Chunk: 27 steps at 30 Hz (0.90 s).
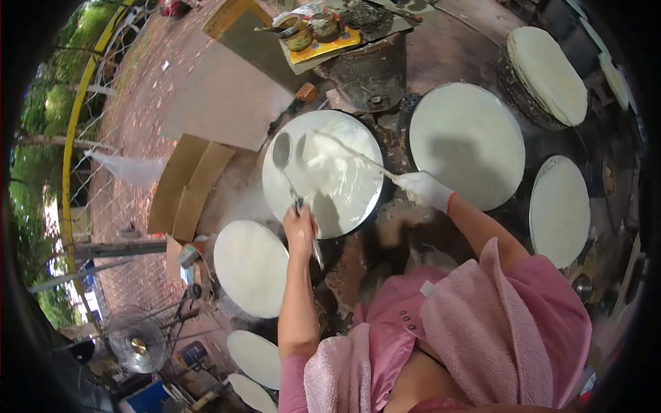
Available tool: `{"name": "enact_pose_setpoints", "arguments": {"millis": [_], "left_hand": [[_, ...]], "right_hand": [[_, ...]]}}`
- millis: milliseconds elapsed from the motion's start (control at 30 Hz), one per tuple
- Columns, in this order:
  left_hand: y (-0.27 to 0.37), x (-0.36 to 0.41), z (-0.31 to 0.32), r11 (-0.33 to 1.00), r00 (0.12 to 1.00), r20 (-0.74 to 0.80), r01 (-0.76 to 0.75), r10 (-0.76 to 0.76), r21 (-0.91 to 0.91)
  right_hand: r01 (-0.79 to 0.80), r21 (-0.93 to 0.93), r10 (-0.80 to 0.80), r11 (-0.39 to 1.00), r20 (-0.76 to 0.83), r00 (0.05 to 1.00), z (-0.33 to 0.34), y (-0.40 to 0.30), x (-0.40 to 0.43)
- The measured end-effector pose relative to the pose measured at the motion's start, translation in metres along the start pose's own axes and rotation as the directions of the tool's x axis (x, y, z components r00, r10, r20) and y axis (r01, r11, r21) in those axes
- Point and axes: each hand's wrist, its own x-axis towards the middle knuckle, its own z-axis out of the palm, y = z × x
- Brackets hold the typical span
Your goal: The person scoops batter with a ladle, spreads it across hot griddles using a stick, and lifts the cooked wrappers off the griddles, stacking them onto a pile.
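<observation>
In front of me lies a round griddle (356,206) with wet white batter (335,160) spread over it, glossy and uneven in the middle. My left hand (299,232) grips the handle of a metal ladle (282,149), whose round bowl is over the griddle's left part. My right hand (426,191), in a white glove, holds a long thin stick (356,155). Its far end reaches into the batter near the griddle's upper middle. I cannot tell whether the ladle's bowl touches the batter.
White rounds lie close by: one at the right (465,139), one at the lower left (251,268). A folded pale stack (550,75) sits at the upper right. Jars (297,33) stand on a yellow tray. A fan (137,343) and a cardboard sheet (188,188) are at the left.
</observation>
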Motion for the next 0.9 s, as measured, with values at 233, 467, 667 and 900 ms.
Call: {"name": "enact_pose_setpoints", "arguments": {"millis": [233,467,667,900], "left_hand": [[0.000,0.068,0.017,0.989,0.911,0.405,0.120,-0.077,-0.082],[-0.032,0.017,-0.008,0.827,0.856,0.368,0.478,-0.363,-0.296],[-0.036,-0.004,0.008,0.635,0.790,0.435,0.609,-0.432,-0.475],[-0.048,-0.044,-0.053,-0.524,0.643,0.651,0.746,0.404,-0.412]], "right_hand": [[0.457,-0.265,-0.528,0.849,-0.423,0.736,0.050,0.065,-0.028],[-0.137,0.523,0.094,0.841,0.107,0.990,0.120,0.082,-0.016],[-0.084,0.317,0.172,0.945,-0.261,0.950,0.153,0.051,-0.044],[-0.071,0.249,0.114,0.966,-0.162,0.980,0.102,0.014,-0.037]]}}
